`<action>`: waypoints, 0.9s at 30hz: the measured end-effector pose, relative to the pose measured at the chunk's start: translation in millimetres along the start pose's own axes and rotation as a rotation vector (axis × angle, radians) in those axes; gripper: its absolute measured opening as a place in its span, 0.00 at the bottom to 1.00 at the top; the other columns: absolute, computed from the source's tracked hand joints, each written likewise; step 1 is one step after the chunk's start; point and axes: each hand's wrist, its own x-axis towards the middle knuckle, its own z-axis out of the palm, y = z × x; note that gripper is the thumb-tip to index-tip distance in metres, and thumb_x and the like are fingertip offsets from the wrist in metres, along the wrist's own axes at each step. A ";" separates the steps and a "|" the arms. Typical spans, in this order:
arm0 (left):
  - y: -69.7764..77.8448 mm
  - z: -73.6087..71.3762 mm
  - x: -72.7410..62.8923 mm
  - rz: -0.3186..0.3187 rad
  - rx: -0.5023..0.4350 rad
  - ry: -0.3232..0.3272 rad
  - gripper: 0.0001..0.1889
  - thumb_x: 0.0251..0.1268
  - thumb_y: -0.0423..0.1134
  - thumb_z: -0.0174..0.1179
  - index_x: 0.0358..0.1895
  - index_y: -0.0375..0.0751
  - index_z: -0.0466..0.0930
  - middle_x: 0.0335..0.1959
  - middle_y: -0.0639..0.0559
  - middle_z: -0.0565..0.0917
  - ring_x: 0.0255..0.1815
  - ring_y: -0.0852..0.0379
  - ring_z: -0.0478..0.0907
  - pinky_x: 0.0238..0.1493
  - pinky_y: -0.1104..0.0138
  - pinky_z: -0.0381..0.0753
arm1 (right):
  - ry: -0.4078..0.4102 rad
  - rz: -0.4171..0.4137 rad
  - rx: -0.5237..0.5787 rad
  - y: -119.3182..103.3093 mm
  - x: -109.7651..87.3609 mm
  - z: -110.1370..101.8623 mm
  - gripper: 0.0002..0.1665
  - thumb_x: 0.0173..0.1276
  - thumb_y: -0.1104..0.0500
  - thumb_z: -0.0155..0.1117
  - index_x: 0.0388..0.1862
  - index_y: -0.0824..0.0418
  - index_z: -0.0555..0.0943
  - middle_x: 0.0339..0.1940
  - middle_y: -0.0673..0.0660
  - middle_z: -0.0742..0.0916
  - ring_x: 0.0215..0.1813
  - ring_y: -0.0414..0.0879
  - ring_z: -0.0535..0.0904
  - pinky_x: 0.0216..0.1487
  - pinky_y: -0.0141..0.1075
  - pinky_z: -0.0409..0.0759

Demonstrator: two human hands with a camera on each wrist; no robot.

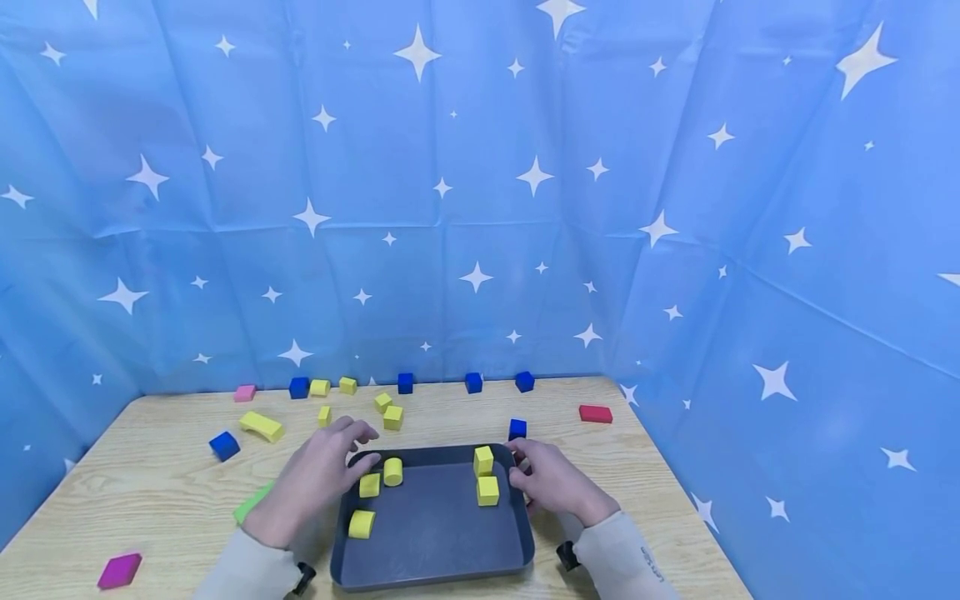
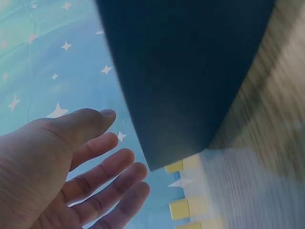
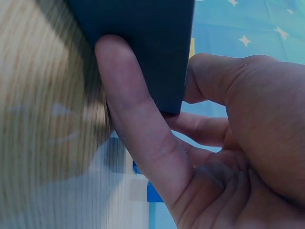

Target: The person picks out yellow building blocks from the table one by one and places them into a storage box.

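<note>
A dark grey tray (image 1: 431, 546) lies on the table with several yellow blocks in it, among them a yellow cube (image 1: 487, 492) on the right and a yellow cylinder (image 1: 393, 472) on the left. My right hand (image 1: 551, 479) grips the tray's right rim near the back corner; in the right wrist view a finger (image 3: 126, 81) lies along the outer wall while the thumb (image 3: 209, 78) is over the rim. Loosely spread, the fingers of my left hand (image 1: 322, 467) hover at the back left corner. The left wrist view shows that hand apart from the tray wall (image 2: 176, 95).
Behind the tray stand several blue cubes (image 1: 473, 382) and yellow blocks (image 1: 393, 417). A red block (image 1: 596, 414) lies at the right. Left are a yellow arch (image 1: 262, 426), a blue cube (image 1: 224, 446), a green piece (image 1: 252, 504) partly behind the arm, and a magenta block (image 1: 120, 571).
</note>
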 end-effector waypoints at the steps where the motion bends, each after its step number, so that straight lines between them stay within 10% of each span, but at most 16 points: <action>1: -1.4 -1.0 0.3 -0.006 0.001 0.002 0.12 0.77 0.40 0.80 0.58 0.46 0.93 0.54 0.46 0.93 0.53 0.50 0.92 0.52 0.52 0.97 | 0.000 0.001 0.000 0.2 0.1 0.0 0.26 0.88 0.66 0.65 0.80 0.67 0.79 0.54 0.65 0.92 0.48 0.52 0.92 0.33 0.45 0.96; 27: -69.9 -28.2 -5.0 -0.161 0.039 0.130 0.19 0.81 0.40 0.75 0.67 0.35 0.90 0.69 0.23 0.85 0.57 0.27 0.91 0.55 0.33 0.94 | 0.004 0.005 -0.022 0.1 1.6 0.7 0.27 0.87 0.65 0.65 0.80 0.68 0.79 0.56 0.65 0.92 0.49 0.51 0.91 0.33 0.43 0.95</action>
